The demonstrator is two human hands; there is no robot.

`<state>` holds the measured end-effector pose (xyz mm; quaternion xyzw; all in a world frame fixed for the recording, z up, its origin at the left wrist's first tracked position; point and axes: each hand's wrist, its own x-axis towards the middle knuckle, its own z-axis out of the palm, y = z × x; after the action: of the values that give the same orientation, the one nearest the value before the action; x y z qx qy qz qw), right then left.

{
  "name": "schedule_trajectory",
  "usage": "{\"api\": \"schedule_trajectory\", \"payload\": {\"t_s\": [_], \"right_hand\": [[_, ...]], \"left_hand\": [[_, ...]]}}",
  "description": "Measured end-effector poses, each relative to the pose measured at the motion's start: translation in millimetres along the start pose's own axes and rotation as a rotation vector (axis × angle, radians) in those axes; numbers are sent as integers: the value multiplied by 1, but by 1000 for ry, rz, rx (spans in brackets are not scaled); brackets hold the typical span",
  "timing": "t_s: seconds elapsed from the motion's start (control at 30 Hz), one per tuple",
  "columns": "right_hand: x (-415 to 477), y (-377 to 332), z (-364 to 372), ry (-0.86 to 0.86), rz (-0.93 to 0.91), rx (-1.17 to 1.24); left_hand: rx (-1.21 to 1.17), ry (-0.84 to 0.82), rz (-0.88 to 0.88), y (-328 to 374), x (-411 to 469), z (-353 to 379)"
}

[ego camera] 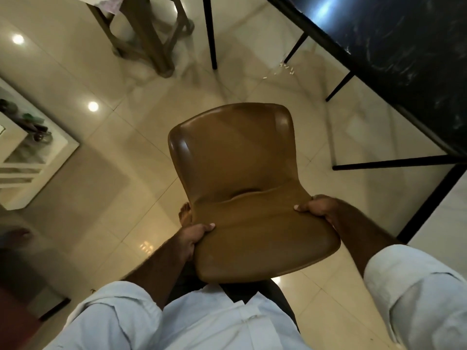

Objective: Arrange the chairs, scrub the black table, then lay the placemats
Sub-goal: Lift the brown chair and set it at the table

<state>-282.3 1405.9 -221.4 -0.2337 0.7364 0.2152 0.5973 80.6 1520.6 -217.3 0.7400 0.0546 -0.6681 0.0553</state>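
Observation:
A brown leather-look chair [240, 173] fills the middle of the view, its backrest nearest me and its seat pointing away. My left hand [194, 236] grips the left edge of the backrest. My right hand [318, 207] grips the right edge. The chair's legs are hidden under the shell, so I cannot tell if it rests on the floor. The black marble-look table [404, 59] runs along the upper right, its thin black legs [394, 163] standing just right of the chair.
Glossy beige floor tiles [113, 152] lie all around. A wooden stool or table base [149, 34] stands at the top. Small white crumbs [285, 68] are scattered under the black table. A white shelf unit [27, 152] sits at the left. My bare foot [185, 213] shows beside the chair.

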Motion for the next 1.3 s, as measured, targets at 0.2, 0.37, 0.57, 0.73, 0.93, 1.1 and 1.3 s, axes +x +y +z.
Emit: {"api": "schedule_trajectory", "payload": {"t_s": [0.2, 0.37, 0.57, 0.73, 0.93, 1.1, 1.3], "right_hand": [[-20, 4, 4, 65, -69, 43], [-45, 11, 17, 69, -79, 154], [-67, 14, 16, 91, -82, 381], [-73, -3, 3, 81, -95, 576], [-75, -42, -26, 102, -93, 730], [-73, -85, -62, 122, -82, 795], [-56, -120, -100, 107, -8, 843]], "left_hand": [[120, 84, 105, 8, 7, -9], [282, 137, 141, 53, -3, -26], [553, 180, 273, 146, -44, -14], [721, 183, 370, 230, -69, 10], [881, 187, 435, 323, -69, 41], [936, 123, 435, 401, -57, 76], [920, 68, 402, 465, -31, 106]]}}
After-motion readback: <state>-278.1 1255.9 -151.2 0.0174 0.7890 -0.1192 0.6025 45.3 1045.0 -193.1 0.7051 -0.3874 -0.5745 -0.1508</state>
